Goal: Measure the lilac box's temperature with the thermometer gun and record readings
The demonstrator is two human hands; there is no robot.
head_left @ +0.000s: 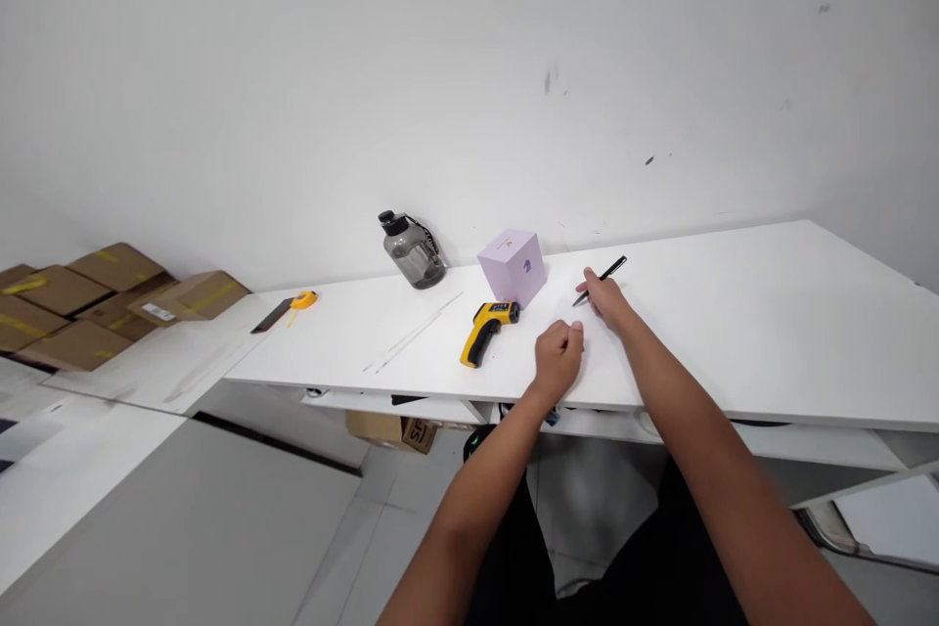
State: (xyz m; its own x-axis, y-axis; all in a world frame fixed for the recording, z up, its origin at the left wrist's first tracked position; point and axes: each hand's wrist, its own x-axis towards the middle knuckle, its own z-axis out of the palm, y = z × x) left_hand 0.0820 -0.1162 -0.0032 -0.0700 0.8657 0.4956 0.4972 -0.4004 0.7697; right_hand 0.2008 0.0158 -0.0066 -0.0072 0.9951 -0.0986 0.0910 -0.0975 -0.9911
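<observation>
A slim black pen (613,268) is gripped in my right hand (603,299). Its tip points down to the left, at or just above the white table (734,333); I cannot tell whether it touches. My left hand (558,354) rests near the table's front edge, closed in a fist with nothing showing in it. Left of that fist lies a yellow and black infrared thermometer gun (487,331). Behind the gun stands a pale purple box (512,266) with a small dark emblem on its front.
A grey translucent bottle (415,252) with a black cap stands tilted in view near the wall. Farther left lie an orange tape measure (303,299) and a dark, flat object (271,316). Cardboard boxes (117,279) sit at the far left. Beneath the table is a shelf (814,442).
</observation>
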